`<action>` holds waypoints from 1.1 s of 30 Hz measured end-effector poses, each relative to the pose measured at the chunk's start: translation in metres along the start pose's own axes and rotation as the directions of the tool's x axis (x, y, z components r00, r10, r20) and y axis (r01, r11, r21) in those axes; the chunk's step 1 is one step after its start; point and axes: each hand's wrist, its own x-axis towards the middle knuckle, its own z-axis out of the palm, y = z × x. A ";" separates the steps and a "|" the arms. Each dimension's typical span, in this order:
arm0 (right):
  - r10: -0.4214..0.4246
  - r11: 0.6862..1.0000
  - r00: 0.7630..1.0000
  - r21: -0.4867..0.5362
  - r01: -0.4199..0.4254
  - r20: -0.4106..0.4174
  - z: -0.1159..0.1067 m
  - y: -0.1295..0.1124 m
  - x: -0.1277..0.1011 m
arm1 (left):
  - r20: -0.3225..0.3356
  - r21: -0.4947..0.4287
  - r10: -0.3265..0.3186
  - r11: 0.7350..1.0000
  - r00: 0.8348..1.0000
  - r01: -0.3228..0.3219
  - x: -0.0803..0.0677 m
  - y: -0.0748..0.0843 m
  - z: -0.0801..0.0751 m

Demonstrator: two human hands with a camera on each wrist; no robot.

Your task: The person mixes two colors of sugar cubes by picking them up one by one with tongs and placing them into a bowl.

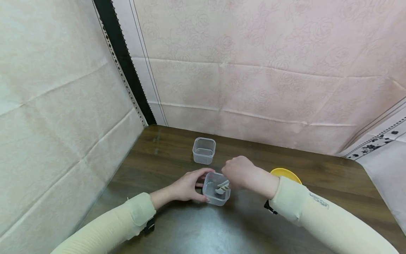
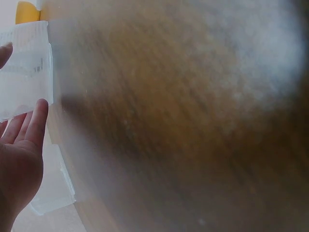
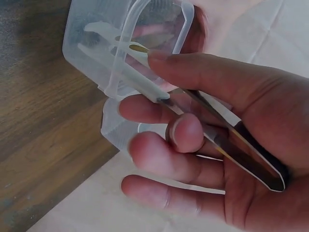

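The left hand [image 1: 187, 187] is bracing the near tub [image 1: 216, 188] on the table [image 1: 177, 225] with fingers curled round its wall, while the right hand [image 1: 239, 171] is pinching tongs [image 3: 193, 104] whose tips are reaching inside it; a hard push is risking tipping the light tub.

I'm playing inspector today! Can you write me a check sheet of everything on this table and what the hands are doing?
Surface: dark wooden table, shiny near the front.
Job's things: near clear tub, tongs reaching into it.
Clutter: far clear tub standing apart; yellow dish partly hidden behind the right arm.
Hands: left hand holds the near clear tub's side; right hand pinches the tongs.
Cables: nothing seen.
Surroundings: pink flowered cloth hung behind and beside the table.
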 end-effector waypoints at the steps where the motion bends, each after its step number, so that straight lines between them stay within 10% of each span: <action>1: -0.002 1.000 1.000 0.008 0.002 -0.005 0.000 0.001 -0.001 | 0.000 -0.001 -0.001 1.000 1.000 0.001 0.000 0.000 0.000; 33: -0.027 0.958 0.962 0.267 0.103 -0.273 0.004 0.052 -0.059 | -0.007 0.007 -0.021 1.000 1.000 0.021 0.001 -0.002 0.001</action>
